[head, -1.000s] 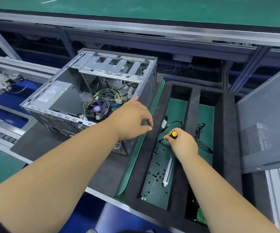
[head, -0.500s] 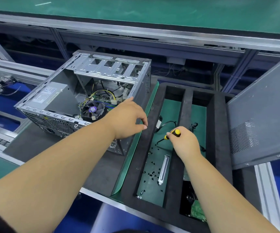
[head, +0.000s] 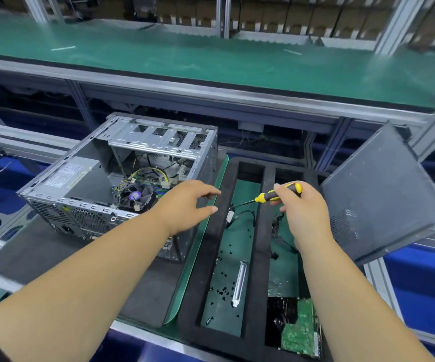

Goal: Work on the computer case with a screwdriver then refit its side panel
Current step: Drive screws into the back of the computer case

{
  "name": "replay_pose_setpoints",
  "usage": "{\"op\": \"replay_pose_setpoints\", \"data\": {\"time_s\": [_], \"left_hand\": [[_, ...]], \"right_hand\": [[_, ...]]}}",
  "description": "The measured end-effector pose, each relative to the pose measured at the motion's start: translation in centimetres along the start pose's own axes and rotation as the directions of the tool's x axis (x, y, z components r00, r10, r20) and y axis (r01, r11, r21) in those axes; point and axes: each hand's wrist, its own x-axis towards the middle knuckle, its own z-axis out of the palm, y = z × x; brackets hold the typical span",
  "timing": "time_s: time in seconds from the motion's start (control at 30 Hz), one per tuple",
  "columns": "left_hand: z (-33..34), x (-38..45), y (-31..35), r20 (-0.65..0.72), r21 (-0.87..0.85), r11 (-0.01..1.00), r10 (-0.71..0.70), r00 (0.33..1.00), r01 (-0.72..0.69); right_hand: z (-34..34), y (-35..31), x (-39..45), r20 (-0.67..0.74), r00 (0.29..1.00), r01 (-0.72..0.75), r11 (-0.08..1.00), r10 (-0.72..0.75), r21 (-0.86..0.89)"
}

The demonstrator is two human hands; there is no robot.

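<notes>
Grey steel computer case [head: 85, 189], side open, on bench [head: 41, 252] at left; near corner hidden behind left forearm. Side panel [head: 383, 194] propped right of foam tray [head: 211, 246]. Circuit board [head: 301, 333] partly cut off in tray's dark slot. Left hand [head: 187, 205]: fingers loosely spread, holding nothing. Right hand [head: 300, 207]: fingers pinching screwdriver [head: 276, 195] above tray; tip indistinct. Small black screws [head: 223, 288], blurred.

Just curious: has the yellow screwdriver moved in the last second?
Yes. The right hand has lifted the screwdriver up and away from the loose screws in the foam tray, toward its far end.
</notes>
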Motion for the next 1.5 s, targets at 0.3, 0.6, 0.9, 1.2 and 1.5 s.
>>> {"op": "replay_pose_setpoints", "data": {"time_s": [0.3,0.6,0.9,1.2,1.5], "left_hand": [[-0.5,-0.2,2.5,-0.035,-0.31,0.941,-0.152,0.988,0.134],[-1.4,-1.4,2.8,-0.011,-0.541,0.804,-0.299,0.954,0.246],[-2.3,-2.8,3.5,0.19,-0.957,0.103,-0.477,0.858,0.27],[-3.0,-3.9,2.4,0.239,-0.961,0.006,-0.478,0.845,0.275],[-4.5,-5.5,0.5,0.268,-0.963,-0.089,-0.457,0.848,0.256]], "right_hand": [[-1.2,-4.2,-1.4,0.042,0.996,0.073,0.977,-0.083,0.198],[-1.0,-5.7,-2.4,0.011,0.996,0.083,0.962,-0.089,0.258],[0.5,-6.0,-3.2,0.044,0.991,0.107,0.949,-0.126,0.296],[2.2,-6.3,-3.5,0.047,0.99,0.11,0.942,-0.132,0.318],[5.0,-8.0,-5.0,0.045,0.994,0.081,0.938,-0.102,0.338]]}}
